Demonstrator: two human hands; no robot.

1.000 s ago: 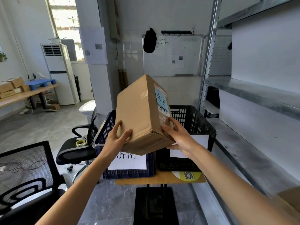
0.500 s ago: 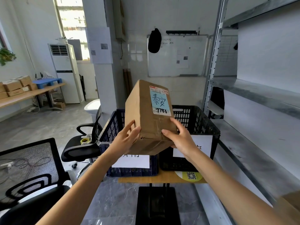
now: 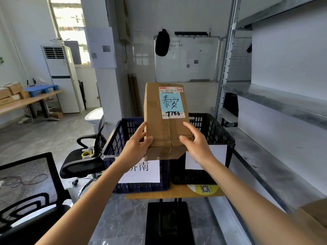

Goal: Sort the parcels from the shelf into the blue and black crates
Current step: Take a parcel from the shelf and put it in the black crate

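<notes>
Storeroom, shelf (image 3: pixel 276 156) at 3 o'clock | parcel (image 3: pixel 166 119) upright in mid-air, label to camera | left hand (image 3: pixel 138 144) and right hand (image 3: pixel 196 145) each grip its lower end | blue crate (image 3: pixel 123 131) at its 7 o'clock, black crate (image 3: pixel 217 131) at 4 | progress: parcel not yet dropped in either crate, crate contents hidden, brown box (image 3: pixel 315 214) at 4 o'clock probably still to be sorted.

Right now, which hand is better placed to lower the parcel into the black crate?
Probably the right hand: it holds the parcel on the side over the black crate; the left hand is over the blue crate.
</notes>
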